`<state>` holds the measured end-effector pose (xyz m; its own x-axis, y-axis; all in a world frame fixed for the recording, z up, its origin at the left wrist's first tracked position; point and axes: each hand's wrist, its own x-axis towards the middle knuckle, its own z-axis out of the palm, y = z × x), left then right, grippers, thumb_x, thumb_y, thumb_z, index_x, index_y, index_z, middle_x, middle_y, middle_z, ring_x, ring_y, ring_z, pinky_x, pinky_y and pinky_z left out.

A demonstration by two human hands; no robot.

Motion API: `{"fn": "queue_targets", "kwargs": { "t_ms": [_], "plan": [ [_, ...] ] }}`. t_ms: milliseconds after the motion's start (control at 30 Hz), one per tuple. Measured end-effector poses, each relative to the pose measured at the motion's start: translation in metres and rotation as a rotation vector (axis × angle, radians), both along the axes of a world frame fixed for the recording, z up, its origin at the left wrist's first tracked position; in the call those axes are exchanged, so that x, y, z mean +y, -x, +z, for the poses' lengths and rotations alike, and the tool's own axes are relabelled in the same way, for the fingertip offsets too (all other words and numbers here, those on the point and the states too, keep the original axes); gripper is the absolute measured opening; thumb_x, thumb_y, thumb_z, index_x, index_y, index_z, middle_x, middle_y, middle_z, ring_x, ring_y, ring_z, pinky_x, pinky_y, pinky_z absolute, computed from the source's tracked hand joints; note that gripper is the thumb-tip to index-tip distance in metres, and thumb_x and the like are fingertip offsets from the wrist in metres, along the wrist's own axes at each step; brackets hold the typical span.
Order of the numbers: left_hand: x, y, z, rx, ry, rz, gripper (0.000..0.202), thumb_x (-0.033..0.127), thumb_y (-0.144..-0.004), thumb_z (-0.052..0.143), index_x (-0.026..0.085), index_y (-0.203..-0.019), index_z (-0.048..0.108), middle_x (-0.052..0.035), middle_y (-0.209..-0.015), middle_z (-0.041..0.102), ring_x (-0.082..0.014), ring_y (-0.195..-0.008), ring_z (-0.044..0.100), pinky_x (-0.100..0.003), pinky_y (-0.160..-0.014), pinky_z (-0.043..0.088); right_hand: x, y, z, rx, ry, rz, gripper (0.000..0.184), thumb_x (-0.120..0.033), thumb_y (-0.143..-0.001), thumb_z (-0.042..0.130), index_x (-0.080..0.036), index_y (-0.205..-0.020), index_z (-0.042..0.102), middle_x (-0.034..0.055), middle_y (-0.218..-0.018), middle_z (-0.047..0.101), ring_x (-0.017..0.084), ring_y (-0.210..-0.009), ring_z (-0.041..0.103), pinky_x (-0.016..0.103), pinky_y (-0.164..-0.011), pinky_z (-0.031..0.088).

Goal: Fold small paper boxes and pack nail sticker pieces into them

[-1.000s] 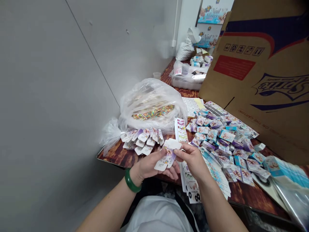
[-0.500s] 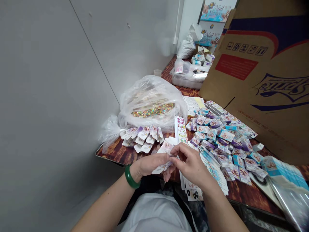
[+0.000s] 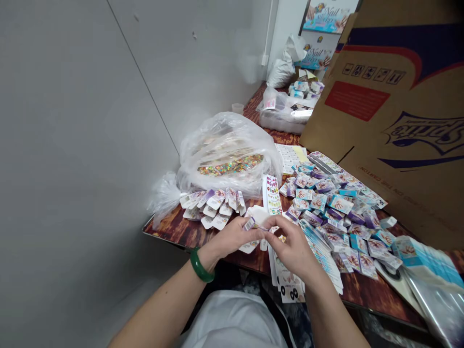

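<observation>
My left hand [image 3: 234, 238], below a green bangle [image 3: 200, 265], grips a small purple-and-white nail sticker box [image 3: 250, 223] by its end. From the other side my right hand [image 3: 290, 244] pinches the same box between thumb and fingers; the part between the hands is mostly hidden. Just beyond my left hand, several part-folded boxes with end flaps showing [image 3: 217, 209] lie in a group. Printed sticker sheets [image 3: 271, 193] lie behind and under my right hand. To its right is a heap of small closed boxes [image 3: 319, 200] in purple, blue and white.
A clear plastic bag [image 3: 224, 135] of colourful bits stands behind the hands. On the right rises a large cardboard carton [image 3: 362, 130]. A fanned stack of flat cards [image 3: 321, 251] lies near the table's front edge. Farther back is a clear plastic tub [image 3: 279, 121].
Both hands have turned the box, so its striped purple end now shows above my left thumb. My left hand has shifted slightly right and up. The items on the table stay put.
</observation>
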<state>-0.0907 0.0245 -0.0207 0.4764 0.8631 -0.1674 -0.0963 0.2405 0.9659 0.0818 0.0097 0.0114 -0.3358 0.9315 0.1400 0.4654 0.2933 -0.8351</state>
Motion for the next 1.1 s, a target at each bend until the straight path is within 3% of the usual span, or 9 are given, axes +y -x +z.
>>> {"fn": "queue_targets", "kwargs": {
  "t_ms": [100,200,367,567,667,767,833,1000,1100],
  "plan": [
    [0.002,0.01,0.004,0.025,-0.021,-0.171,0.034,0.044,-0.078,0.063,0.015,-0.096,0.066,-0.0014,-0.088,0.063,-0.0125,-0.078,0.053,-0.023,-0.073,0.041,0.002,-0.004,-0.002,-0.053,0.057,-0.026,0.007,-0.02,-0.082,0.054,-0.02,-0.075,0.053,-0.0011,-0.074,0.059,0.015,-0.069,0.053,0.025,-0.063,0.038],
    [0.007,0.018,0.003,0.032,0.019,-0.249,0.031,0.039,-0.077,0.066,0.014,-0.094,0.066,-0.0013,-0.082,0.063,-0.0118,-0.072,0.054,-0.023,-0.071,0.042,0.003,-0.006,-0.002,-0.072,0.071,0.024,0.008,-0.018,-0.082,0.054,-0.02,-0.074,0.053,-0.0019,-0.073,0.058,0.014,-0.069,0.053,0.025,-0.064,0.038],
    [0.01,0.015,-0.002,0.09,0.038,-0.113,0.03,0.038,-0.072,0.069,0.011,-0.085,0.067,-0.0024,-0.076,0.064,-0.0136,-0.068,0.056,-0.025,-0.067,0.044,0.006,-0.004,-0.008,-0.034,0.033,-0.025,0.005,-0.019,-0.081,0.054,-0.019,-0.076,0.053,-0.0012,-0.074,0.058,0.014,-0.068,0.053,0.024,-0.061,0.038],
    [0.007,0.007,0.008,0.228,-0.238,0.058,0.024,0.031,-0.078,0.063,0.016,-0.096,0.068,-0.0038,-0.095,0.067,-0.0176,-0.088,0.058,-0.027,-0.079,0.045,0.01,-0.007,-0.015,-0.064,0.031,-0.045,0.006,-0.02,-0.081,0.053,-0.02,-0.075,0.053,-0.0005,-0.072,0.058,0.015,-0.066,0.052,0.026,-0.06,0.038],
    [0.007,0.006,0.011,0.148,-0.134,0.051,0.02,0.029,-0.075,0.067,0.013,-0.088,0.066,-0.0029,-0.084,0.066,-0.015,-0.076,0.059,-0.025,-0.071,0.046,0.01,-0.002,-0.02,0.17,0.076,-0.103,0.013,-0.024,-0.08,0.057,-0.022,-0.092,0.05,-0.0008,-0.075,0.059,0.014,-0.065,0.054,0.026,-0.06,0.041],
    [0.006,0.003,0.009,-0.035,-0.048,0.192,0.036,0.025,-0.07,0.072,0.017,-0.102,0.058,0.0006,-0.079,0.063,-0.0129,-0.072,0.06,-0.025,-0.07,0.047,0.01,0.007,-0.026,0.521,0.138,-0.207,0.031,-0.027,-0.078,0.063,-0.024,-0.103,0.046,-0.0019,-0.075,0.059,0.014,-0.064,0.056,0.025,-0.059,0.044],
    [0.004,0.001,0.008,-0.13,-0.046,0.261,0.048,0.023,-0.071,0.071,0.022,-0.114,0.048,0.002,-0.081,0.061,-0.0124,-0.073,0.061,-0.025,-0.069,0.048,0.009,0.013,-0.029,0.651,0.145,-0.261,0.03,-0.027,-0.075,0.067,-0.023,-0.099,0.05,-0.0014,-0.076,0.06,0.014,-0.068,0.058,0.025,-0.061,0.045],
    [0.0,0.0,0.009,-0.097,-0.1,0.201,0.036,0.025,-0.078,0.064,0.021,-0.111,0.05,-0.0024,-0.099,0.059,-0.0118,-0.078,0.059,-0.023,-0.067,0.049,0.009,0.019,-0.033,0.669,0.115,-0.327,0.023,-0.028,-0.074,0.069,-0.022,-0.095,0.063,0.0011,-0.081,0.065,0.014,-0.073,0.059,0.028,-0.068,0.048],
    [0.001,0.003,0.009,-0.052,-0.07,0.156,0.028,0.03,-0.08,0.062,0.019,-0.104,0.052,-0.0023,-0.098,0.057,-0.0117,-0.075,0.057,-0.021,-0.06,0.048,0.008,0.019,-0.031,0.606,0.104,-0.319,0.026,-0.031,-0.073,0.069,-0.021,-0.097,0.066,0.0018,-0.082,0.066,0.016,-0.074,0.06,0.03,-0.069,0.049]
  ]
}}
